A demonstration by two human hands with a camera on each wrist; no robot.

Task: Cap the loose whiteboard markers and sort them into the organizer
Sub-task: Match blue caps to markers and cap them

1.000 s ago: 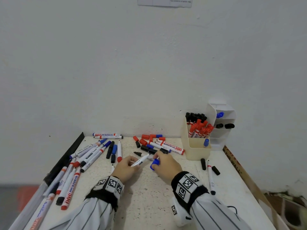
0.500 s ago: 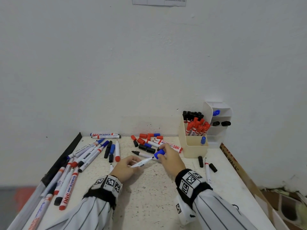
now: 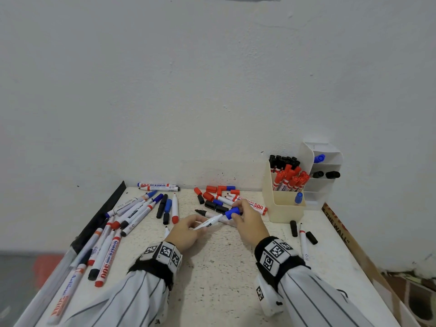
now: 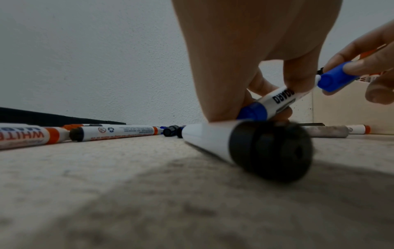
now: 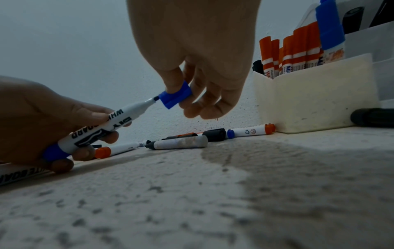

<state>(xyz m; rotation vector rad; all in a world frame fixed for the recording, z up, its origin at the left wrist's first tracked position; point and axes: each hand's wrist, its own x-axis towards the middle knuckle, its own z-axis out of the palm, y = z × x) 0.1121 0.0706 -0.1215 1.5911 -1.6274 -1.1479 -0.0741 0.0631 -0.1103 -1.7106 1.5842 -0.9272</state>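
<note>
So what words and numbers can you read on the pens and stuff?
"BOARD", after a half-hidden "WHI": held blue marker, gripped by the left hand.
"DIY": same marker.
"500": red marker beside the organizer.
"MARKER 500": red marker at the table's left.
"MARKER", "500": marker by the wall.
"WALL": cardboard on the right.
Small print and wristband codes: unreadable.

Two hands, the left hand (image 3: 186, 232) and the right hand (image 3: 250, 223); one held marker (image 3: 208, 223); one blue cap (image 3: 232, 213); one organizer (image 3: 280, 208). Inside the organizer: two blue-capped markers (image 3: 298, 198). Right of the organizer: two black caps (image 3: 293, 228) and one uncapped marker (image 3: 303, 244).
</note>
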